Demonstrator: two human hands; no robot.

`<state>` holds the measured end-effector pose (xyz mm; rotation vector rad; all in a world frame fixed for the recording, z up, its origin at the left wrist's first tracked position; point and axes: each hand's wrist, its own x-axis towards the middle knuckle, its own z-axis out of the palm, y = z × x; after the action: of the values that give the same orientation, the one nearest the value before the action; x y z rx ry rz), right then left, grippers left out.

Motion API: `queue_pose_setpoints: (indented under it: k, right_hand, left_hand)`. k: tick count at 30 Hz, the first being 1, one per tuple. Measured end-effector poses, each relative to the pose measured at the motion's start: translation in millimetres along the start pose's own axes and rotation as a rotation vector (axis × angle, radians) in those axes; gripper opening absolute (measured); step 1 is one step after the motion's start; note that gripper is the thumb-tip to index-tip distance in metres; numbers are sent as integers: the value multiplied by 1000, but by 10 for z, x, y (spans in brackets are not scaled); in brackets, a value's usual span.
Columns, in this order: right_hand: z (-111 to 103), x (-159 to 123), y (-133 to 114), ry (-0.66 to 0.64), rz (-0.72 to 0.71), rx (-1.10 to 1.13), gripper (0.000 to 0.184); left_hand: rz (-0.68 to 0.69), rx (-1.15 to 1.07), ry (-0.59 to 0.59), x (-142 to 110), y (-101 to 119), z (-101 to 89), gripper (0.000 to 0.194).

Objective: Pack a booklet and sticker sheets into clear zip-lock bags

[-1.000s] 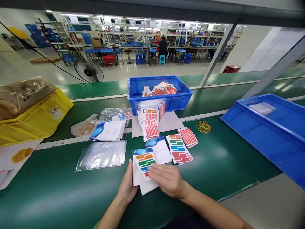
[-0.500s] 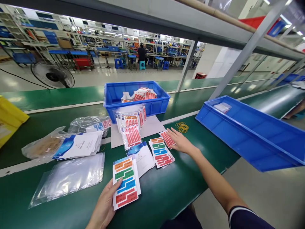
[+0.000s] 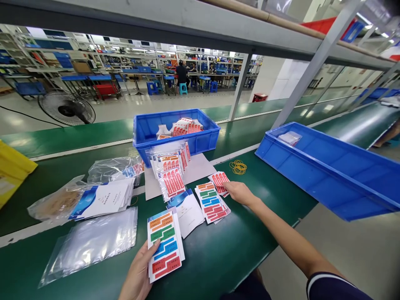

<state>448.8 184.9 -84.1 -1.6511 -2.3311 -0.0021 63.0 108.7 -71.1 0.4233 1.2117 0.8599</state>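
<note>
My left hand holds a white booklet with a multicoloured sticker sheet on top, the thumb pressing its left edge. Further right, my right hand pinches the edge of a red sticker sheet on a small pile. Just in front of that pile lies a stack of multicoloured sticker sheets. Between this stack and my left hand are blue-and-white booklets. Behind them, filled clear bags with red sticker sheets lean against a blue bin.
Clear plastic bags lie flat at left, below a pile of booklets. Yellow rubber bands rest near a tilted blue bin at right. A yellow crate stands far left. A metal post rises behind.
My right hand left the sheet over the booklet, reached right to the red sticker sheets and closed on one. My left hand kept the booklet and multicoloured sheet. The view swung right.
</note>
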Motion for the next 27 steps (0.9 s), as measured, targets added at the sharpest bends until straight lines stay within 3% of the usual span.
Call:
queue_pose_setpoints:
  k: [7, 21, 27]
  right_hand:
    - [103, 33, -145, 37, 21, 13, 24]
    - [0, 85, -33, 11, -110, 113, 26]
    - [34, 17, -127, 81, -12, 72, 24]
  left_hand:
    - [11, -7, 3, -9, 0, 23, 63]
    - [16, 21, 5, -25, 2, 18, 64]
    - [-3, 20, -8, -28, -2, 32, 67]
